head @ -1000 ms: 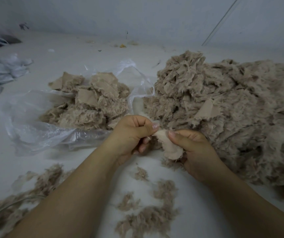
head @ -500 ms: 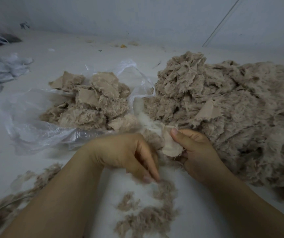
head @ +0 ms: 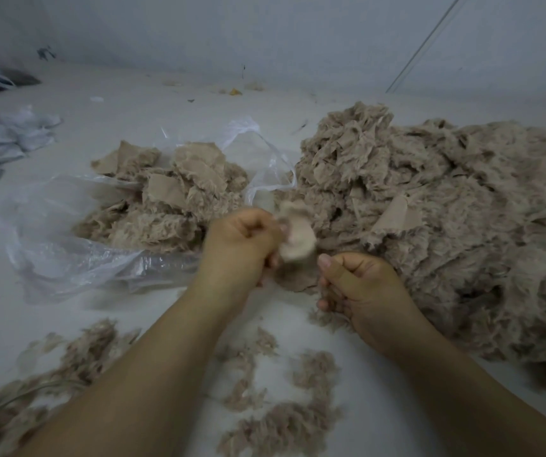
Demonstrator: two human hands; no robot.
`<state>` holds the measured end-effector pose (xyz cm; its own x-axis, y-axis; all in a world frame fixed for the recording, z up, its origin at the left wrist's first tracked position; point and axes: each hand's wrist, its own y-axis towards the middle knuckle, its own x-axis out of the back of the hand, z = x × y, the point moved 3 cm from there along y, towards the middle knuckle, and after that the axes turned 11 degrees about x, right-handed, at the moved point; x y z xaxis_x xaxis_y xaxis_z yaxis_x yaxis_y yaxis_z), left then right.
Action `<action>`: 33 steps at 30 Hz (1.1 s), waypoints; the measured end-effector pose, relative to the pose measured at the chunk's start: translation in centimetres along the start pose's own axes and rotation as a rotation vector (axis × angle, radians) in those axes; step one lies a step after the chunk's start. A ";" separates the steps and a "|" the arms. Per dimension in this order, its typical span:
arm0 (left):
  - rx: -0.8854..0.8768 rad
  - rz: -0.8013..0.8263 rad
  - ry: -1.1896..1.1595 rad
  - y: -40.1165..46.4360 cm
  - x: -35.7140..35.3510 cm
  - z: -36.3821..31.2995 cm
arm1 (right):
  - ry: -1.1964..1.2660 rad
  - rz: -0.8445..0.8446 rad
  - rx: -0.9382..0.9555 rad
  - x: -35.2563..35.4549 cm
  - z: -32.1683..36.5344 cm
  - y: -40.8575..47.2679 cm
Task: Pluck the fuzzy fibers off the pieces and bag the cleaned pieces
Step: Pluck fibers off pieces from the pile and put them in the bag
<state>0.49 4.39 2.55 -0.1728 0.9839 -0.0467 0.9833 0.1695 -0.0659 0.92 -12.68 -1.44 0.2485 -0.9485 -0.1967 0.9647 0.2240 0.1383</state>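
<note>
My left hand (head: 242, 245) grips a small beige fabric piece (head: 298, 242), blurred by motion, just in front of the bag's mouth. My right hand (head: 360, 285) is beside it to the lower right, fingers curled and thumb on top, with a tuft of fuzzy fibers (head: 319, 316) showing under its fingers. A clear plastic bag (head: 67, 258) lies open to the left and holds a heap of cleaned pieces (head: 172, 199). A large pile of fuzzy brown pieces (head: 446, 225) fills the right side.
Plucked fibers (head: 281, 423) are strewn over the white surface near me and at the lower left (head: 7, 413). Crumpled grey-white cloth (head: 1, 136) lies at the far left. A wall runs along the back.
The piece has passed from my right hand to my left, which rose from the surface towards the bag. My right hand dropped lower and curled up.
</note>
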 end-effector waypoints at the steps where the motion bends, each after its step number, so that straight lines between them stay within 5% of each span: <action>1: -0.088 -0.157 -0.018 0.3 0.9 -0.3 | -0.004 -0.004 -0.001 0.0 -0.1 0.0; 5: -0.386 -0.596 0.466 0.4 3.9 -1.8 | 0.032 -0.019 -0.001 0.0 0.0 0.0; 9: -0.250 -0.463 1.127 1.6 3.8 -1.0 | 0.055 -0.012 -0.002 -0.1 -0.1 0.0; 11: -0.188 -0.424 1.252 1.7 3.3 -0.8 | 0.066 -0.011 -0.009 0.0 -0.3 0.0; 17: -0.144 -0.297 1.376 1.4 2.3 0.0 | 0.068 -0.012 -0.004 0.2 -0.7 0.2; 20: -0.123 -0.322 1.221 2.3 3.2 0.0 | 0.051 -0.019 -0.007 0.3 -0.8 0.3; 23: -0.091 -0.190 1.004 2.4 3.2 0.0 | 0.053 0.022 -0.006 0.1 -0.6 0.2; 33: -0.210 0.214 0.911 -0.4 -1.2 -0.8 | -0.041 0.051 -0.026 -0.8 0.3 0.0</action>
<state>0.31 3.20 3.44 0.0350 0.6469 0.7618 0.9944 -0.0989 0.0384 0.68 -11.95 -1.03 0.2937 -0.9440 -0.1505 0.9531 0.2772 0.1213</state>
